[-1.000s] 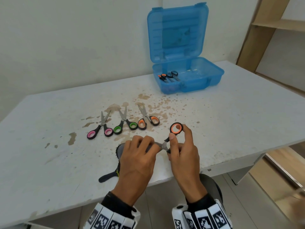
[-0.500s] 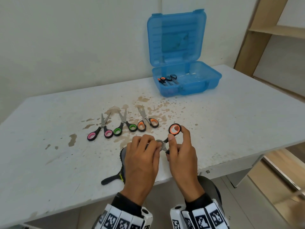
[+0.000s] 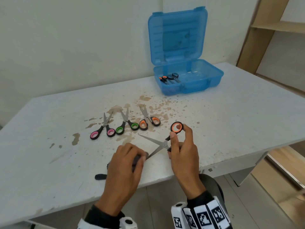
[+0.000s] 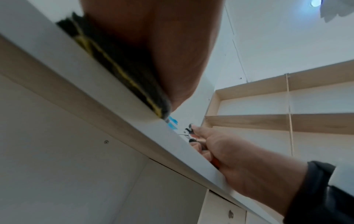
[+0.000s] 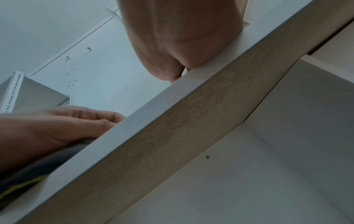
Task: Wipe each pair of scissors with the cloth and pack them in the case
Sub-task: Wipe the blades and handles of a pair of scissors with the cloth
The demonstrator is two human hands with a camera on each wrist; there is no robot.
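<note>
My right hand (image 3: 179,142) holds an orange-handled pair of scissors (image 3: 160,142) by its handles, blades spread open above the table's front edge. My left hand (image 3: 132,156) grips a dark grey cloth (image 3: 137,160) pinched round the tip of the nearer blade. The other blade points left, bare. Three more pairs lie in a row on the table: pink-handled (image 3: 103,129), green-handled (image 3: 127,124) and orange-handled (image 3: 148,120). The open blue case (image 3: 212,80) stands at the back with two pairs (image 3: 170,78) inside. In the left wrist view the cloth (image 4: 118,65) lies under my palm.
The white table (image 3: 231,121) is stained brown around the scissors. A black strap-like end of the cloth (image 3: 100,176) lies left of my left wrist. A wooden shelf unit (image 3: 272,27) stands at the right. The table edge runs just under both wrists.
My left hand has slid the cloth back along the blade to its tip, towards me and left. The scissors' blades, covered before, now show spread open. The right hand has kept its hold.
</note>
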